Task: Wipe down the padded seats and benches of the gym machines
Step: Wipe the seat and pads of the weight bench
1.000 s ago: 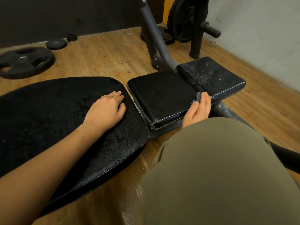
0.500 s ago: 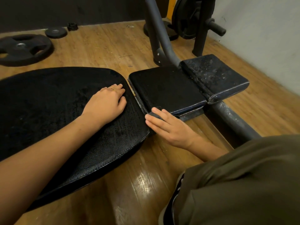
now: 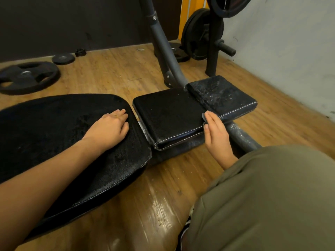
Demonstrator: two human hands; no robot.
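The seat pad lies just left of the right hand, whose fingers are held straight and pressed together against the pad's near right corner. The speckled end pad, judged unwiped, sits directly beyond those fingertips, so the right hand is nearer. The bench's long axis runs left to right. The left hand is laid flat, fingers slightly spread, on the back pad. A grey scrap, probably a cloth, is mostly hidden beneath the fingers.

Left hand on the bench pad; seat pad to its right (right hand at its right corner)
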